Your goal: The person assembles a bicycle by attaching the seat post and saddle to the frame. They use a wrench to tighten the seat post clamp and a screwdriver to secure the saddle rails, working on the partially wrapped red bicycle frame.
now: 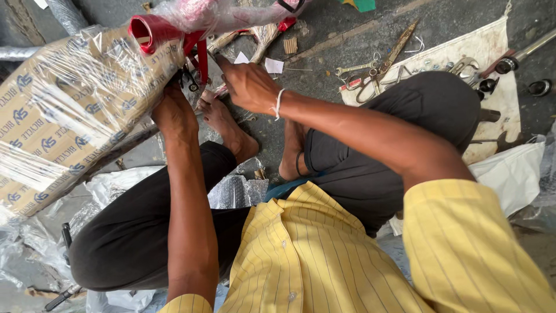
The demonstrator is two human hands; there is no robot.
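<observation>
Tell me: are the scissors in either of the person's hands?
No, the scissors lie on the white cloth beside the wrench, away from both hands at the red frame.

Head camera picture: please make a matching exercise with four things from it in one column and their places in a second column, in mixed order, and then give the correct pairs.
Things:
1. scissors
2. cardboard-wrapped package
3. red frame part
4. bubble wrap

Places:
A. between the person's legs, on the ground
B. on the white cloth at upper right, among spanners
C. at left, under clear plastic film, by the left hand
D. at the top, sticking out of the wrapping, near the right hand

Pairs: 1-B, 2-C, 3-D, 4-A
</observation>
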